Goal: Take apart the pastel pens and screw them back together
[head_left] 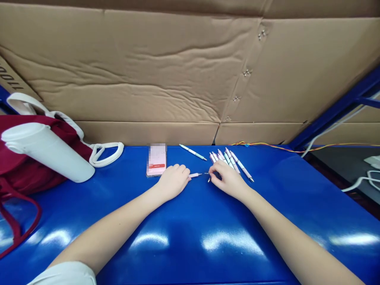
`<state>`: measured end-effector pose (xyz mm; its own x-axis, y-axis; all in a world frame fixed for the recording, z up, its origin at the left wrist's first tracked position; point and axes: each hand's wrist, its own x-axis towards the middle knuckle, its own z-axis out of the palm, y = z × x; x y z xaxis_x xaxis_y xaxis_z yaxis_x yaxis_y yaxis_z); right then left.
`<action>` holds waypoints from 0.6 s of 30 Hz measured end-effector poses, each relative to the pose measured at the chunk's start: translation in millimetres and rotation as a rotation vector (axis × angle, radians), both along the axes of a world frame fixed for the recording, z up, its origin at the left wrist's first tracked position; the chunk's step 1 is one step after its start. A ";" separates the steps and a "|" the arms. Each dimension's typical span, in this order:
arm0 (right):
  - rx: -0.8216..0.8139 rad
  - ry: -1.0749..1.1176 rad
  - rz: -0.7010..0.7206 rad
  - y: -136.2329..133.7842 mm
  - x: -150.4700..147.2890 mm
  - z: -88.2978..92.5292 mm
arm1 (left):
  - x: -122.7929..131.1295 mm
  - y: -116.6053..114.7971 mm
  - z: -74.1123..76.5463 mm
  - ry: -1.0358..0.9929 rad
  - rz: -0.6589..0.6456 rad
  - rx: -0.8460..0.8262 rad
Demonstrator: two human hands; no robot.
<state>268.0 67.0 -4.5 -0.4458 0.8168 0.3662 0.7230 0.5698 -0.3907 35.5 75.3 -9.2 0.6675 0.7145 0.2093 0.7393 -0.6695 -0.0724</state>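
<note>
- The pink pen barrel (195,175) is lying low over the blue table (190,237), near its middle, between the two hands, with its open end pointing to the person's right.
- The left hand (173,182) is resting knuckles-up on the table, fingers curled, and is gripping the rear end of the pink pen barrel.
- The right hand (228,180) is pinching a thin metal-tipped part (207,173) between its fingertips; the part is too small to identify further. Its free end is pointing at the barrel mouth, just apart from it.
- A pile of pens (233,160) is lying just behind the right hand, fanned out and touching one another.
- A single pale blue pen (192,152) is lying apart, behind the gap between the hands.
- A phone (156,160) is lying flat just behind the left hand.
- A white bottle (44,152) is leaning on a red bag (26,174) at the left edge of the table.
- A cardboard wall (178,71) is standing along the far edge, and coloured wires (267,146) are running along its base at the right.
</note>
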 end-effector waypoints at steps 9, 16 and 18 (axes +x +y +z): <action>-0.042 0.011 -0.051 3.2 0.6 -6.3 | 1.7 -2.0 1.6 -0.013 -0.012 -0.024; -0.031 0.025 -0.050 3.2 0.3 -5.6 | 0.9 -1.7 0.0 -0.037 -0.009 -0.041; -0.029 0.022 -0.047 3.5 0.5 -6.2 | 0.9 -1.7 0.1 -0.034 -0.009 -0.043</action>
<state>268.5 70.5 -10.7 -0.3983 0.8471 0.3518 0.7399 0.5234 -0.4225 36.4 73.6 -9.1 0.6672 0.7173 0.2009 0.7347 -0.6781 -0.0187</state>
